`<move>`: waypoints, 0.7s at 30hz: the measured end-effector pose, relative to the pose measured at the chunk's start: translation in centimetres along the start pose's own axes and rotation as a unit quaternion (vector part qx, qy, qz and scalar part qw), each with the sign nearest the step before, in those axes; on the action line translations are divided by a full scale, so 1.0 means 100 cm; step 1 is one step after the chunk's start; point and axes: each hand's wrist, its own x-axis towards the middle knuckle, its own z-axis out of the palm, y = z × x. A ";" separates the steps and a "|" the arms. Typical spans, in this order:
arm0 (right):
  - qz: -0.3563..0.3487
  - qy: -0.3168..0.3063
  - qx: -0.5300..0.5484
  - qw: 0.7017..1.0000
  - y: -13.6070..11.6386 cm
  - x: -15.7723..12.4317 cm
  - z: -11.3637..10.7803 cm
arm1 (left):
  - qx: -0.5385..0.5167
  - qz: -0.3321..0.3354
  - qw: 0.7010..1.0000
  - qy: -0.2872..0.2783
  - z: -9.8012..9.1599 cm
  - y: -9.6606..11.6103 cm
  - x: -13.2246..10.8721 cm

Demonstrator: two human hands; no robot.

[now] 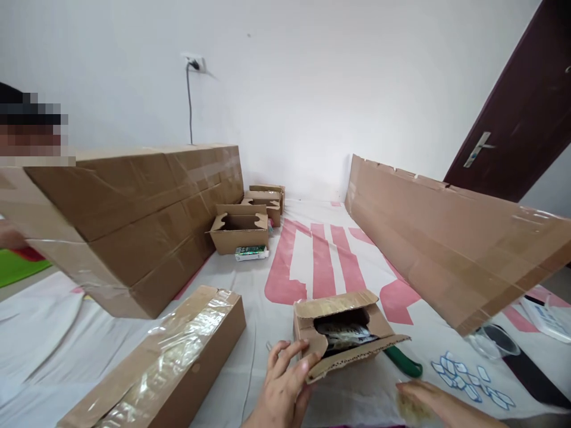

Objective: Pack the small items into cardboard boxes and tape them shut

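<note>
A small open cardboard box (307,315) stands in front of me with its flaps up. Something in shiny clear and dark wrapping (343,333) lies inside, its kind unclear. My left hand (288,380) grips the box's near left corner, fingers over the flap. Low at the right, my right hand (432,401) is apart from the box; its fingers are partly hidden and blurred, with a yellowish-brown patch beneath them that I cannot make out. Between that hand and the box lies a dark green curved handle (405,361), its other end hidden behind the box.
A long taped carton (214,333) lies at left. Big cardboard walls flank the cloth, left (156,220) and right (446,232). Further back, a small green-and-white carton (251,253) sits before several open boxes (241,241). Blue-edged white pieces (461,375) lie at right. Another person is far left.
</note>
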 end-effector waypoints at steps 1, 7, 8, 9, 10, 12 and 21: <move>0.008 0.013 0.015 1.000 0.002 0.005 -0.010 | -0.009 -0.013 1.000 -0.016 -0.003 0.001 0.001; -0.005 0.307 0.017 0.951 -0.031 0.059 -0.071 | -0.093 -0.040 0.993 -0.065 -0.015 0.005 0.016; -0.021 0.317 0.022 0.948 -0.046 0.070 -0.078 | -0.107 -0.048 0.990 -0.075 -0.016 0.005 0.021; -0.046 0.303 0.032 0.951 -0.062 0.080 -0.083 | -0.116 -0.060 0.988 -0.080 -0.017 0.005 0.027; -0.079 0.266 0.043 0.960 -0.079 0.092 -0.086 | -0.119 -0.077 0.987 -0.077 -0.018 0.005 0.033; -0.143 0.174 0.048 0.973 -0.111 0.116 -0.088 | -0.104 -0.118 0.985 -0.068 -0.020 0.005 0.046; -0.144 -0.078 -0.097 0.982 -0.173 0.191 -0.067 | -0.041 -0.168 0.969 -0.178 -0.021 0.002 0.046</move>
